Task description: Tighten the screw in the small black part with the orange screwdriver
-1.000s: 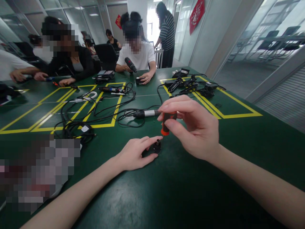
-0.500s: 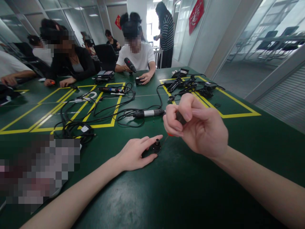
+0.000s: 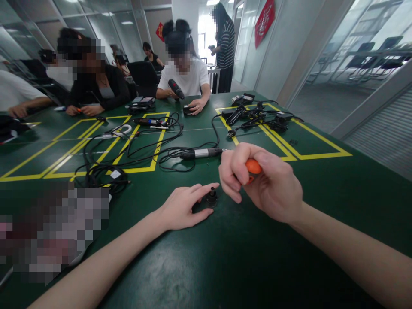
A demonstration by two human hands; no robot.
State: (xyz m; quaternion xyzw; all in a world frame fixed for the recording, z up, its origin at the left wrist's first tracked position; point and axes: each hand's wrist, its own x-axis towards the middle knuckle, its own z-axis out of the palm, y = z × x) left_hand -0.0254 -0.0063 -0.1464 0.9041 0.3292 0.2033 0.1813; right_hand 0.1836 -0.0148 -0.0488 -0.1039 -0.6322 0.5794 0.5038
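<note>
Rests the left hand (image 3: 183,207) on the smooth, dark green tabletop (image 3: 206,262), with thumb and forefinger around a small black upright part (image 3: 211,198) with round base and narrow neck, probably to stop sliding; cannot tell whether pinching it. Closes the right hand (image 3: 265,180) round an orange, rounded, plastic-looking tool handle (image 3: 253,166), beside the part, likely for firm control.

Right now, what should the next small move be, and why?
Probably rotate the right hand to expose the orange-ended tool's tip: I can't see it past the fingers, and the tool is held off to the right of the small black part, which stands between the left hand's thumb and forefinger.
</note>
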